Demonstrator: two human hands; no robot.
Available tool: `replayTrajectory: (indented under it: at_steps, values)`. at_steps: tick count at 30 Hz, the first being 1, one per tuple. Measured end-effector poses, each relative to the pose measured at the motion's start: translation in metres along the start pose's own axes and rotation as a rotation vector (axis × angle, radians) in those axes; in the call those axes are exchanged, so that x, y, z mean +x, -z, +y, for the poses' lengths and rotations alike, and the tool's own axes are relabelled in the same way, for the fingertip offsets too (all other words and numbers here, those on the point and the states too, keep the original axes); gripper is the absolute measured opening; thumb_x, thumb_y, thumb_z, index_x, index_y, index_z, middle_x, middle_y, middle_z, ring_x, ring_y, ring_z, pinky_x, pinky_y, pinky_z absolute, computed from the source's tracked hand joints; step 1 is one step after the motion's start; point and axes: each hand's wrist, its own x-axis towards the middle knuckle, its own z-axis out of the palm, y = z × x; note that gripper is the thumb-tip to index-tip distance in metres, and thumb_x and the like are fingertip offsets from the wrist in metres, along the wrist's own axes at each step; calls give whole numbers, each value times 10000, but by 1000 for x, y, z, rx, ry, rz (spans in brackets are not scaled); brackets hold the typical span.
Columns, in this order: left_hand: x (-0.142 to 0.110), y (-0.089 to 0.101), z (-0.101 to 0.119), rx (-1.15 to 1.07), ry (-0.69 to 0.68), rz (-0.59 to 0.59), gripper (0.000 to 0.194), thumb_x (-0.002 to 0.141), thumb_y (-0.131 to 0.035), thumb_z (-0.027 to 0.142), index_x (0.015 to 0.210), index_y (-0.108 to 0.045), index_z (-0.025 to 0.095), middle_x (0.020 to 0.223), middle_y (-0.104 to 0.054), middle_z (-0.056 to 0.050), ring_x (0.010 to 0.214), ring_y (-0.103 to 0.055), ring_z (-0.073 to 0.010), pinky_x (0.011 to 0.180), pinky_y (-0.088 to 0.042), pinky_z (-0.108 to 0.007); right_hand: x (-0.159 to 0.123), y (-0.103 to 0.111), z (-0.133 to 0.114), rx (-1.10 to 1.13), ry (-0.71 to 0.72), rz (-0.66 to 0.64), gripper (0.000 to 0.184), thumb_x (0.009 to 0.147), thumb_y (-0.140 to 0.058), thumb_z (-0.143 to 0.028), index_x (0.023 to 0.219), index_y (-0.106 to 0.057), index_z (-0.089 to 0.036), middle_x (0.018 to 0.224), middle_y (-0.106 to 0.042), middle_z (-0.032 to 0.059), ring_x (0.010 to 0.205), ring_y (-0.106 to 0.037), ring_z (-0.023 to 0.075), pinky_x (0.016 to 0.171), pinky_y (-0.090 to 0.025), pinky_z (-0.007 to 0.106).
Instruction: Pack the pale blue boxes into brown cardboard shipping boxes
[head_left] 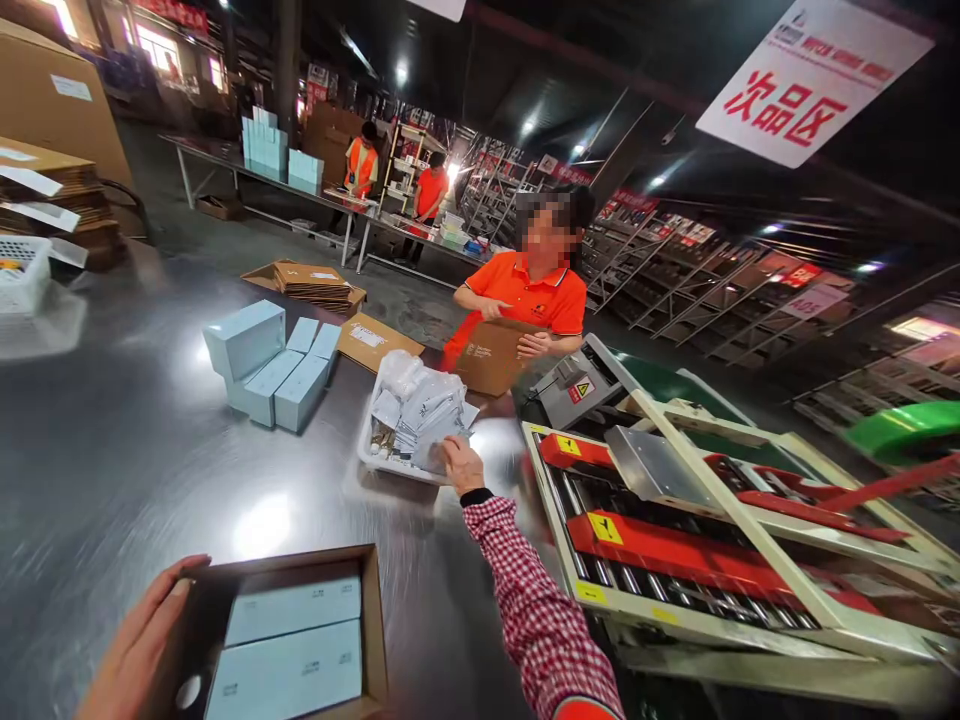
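At the lower left, my left hand (146,630) grips the left side of an open cardboard box (373,625), its fingers at the upper corner. Two pale blue boxes (294,665) with small dark print lie side by side inside it. My right hand (463,463) reaches to the right edge of a white plastic basket (401,470). Its curled fingers appear to pinch one of the plastic packets (429,412) heaped there; the fingertips are partly hidden. Beyond my left hand, more pale blue boxes (259,345) stand stacked on the metal table (150,440).
A co-worker (551,290) in orange holds a brown carton (491,355) across the table. To the right stands a roller machine (645,540) with red side guides. Flattened cartons (311,285) lie behind the blue boxes. At far left are a white crate (22,275) and stacked cardboard (60,200).
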Motion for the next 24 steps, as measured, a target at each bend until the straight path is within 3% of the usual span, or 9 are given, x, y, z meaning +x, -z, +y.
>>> replayTrajectory:
  at_steps: [2,4,6,8,12,15,17,20,24]
  values:
    - [3,-1,-6,11,-9,-15,572,920,-338,604,1275,-568,219,1346,-619,-85,1249,-574,-307,1070,-460,-492,0,16,-10,111,-27,97,180,900,-467,-230,888,-637,-168,950,-666,98,880,-603,210,816,-493,339]
    - [5,-1,0,122,-171,101,695,877,-379,644,1332,-501,134,1425,-523,-187,1346,-460,-370,1130,-345,-582,-4,28,-27,227,-57,179,256,936,-435,-355,929,-609,-168,885,-651,73,827,-595,193,771,-497,315]
    - [4,-2,22,186,-379,194,778,827,-470,656,1372,-446,102,1477,-443,-229,1401,-372,-395,1154,-282,-606,-16,32,-54,328,-80,227,327,948,-414,-451,945,-585,-173,848,-638,50,777,-586,174,711,-497,282]
    - [1,-3,60,116,-457,122,773,807,-552,621,1402,-429,141,1501,-431,-193,1409,-367,-370,1167,-275,-579,-33,31,-89,440,-99,216,346,939,-434,-493,918,-579,-180,805,-625,29,724,-573,159,646,-483,253]
    - [0,-9,133,-226,-287,-498,640,840,-608,519,1368,-510,171,1361,-591,-126,1245,-542,-311,1070,-424,-443,-68,27,-161,631,-119,41,299,907,-497,-460,810,-573,-187,713,-565,-4,650,-508,139,592,-411,242]
    - [-1,-22,147,-463,-131,-885,565,804,-684,480,1216,-622,98,1031,-718,-94,911,-657,-249,782,-528,-310,-79,34,-194,530,-59,-94,270,873,-547,-414,724,-530,-190,664,-507,-21,629,-456,130,604,-344,253]
    - [-4,-31,137,-586,17,-968,535,776,-724,475,1132,-662,80,909,-727,-86,787,-663,-215,684,-513,-282,-76,41,-203,445,-43,-186,291,857,-567,-414,682,-496,-193,637,-479,-27,618,-435,127,605,-303,259]
    - [-10,-37,119,-777,202,-991,447,779,-747,425,1086,-699,104,888,-742,-100,773,-682,-216,742,-520,-318,-63,47,-201,411,-68,-306,375,902,-478,-469,646,-457,-197,599,-437,-30,596,-406,125,591,-264,261]
    - [-13,-35,111,-846,251,-921,406,791,-750,369,1108,-703,119,874,-746,-90,780,-688,-225,765,-514,-327,-50,44,-190,498,-30,-480,436,903,-437,-496,582,-397,-203,559,-354,-48,552,-342,106,550,-249,252]
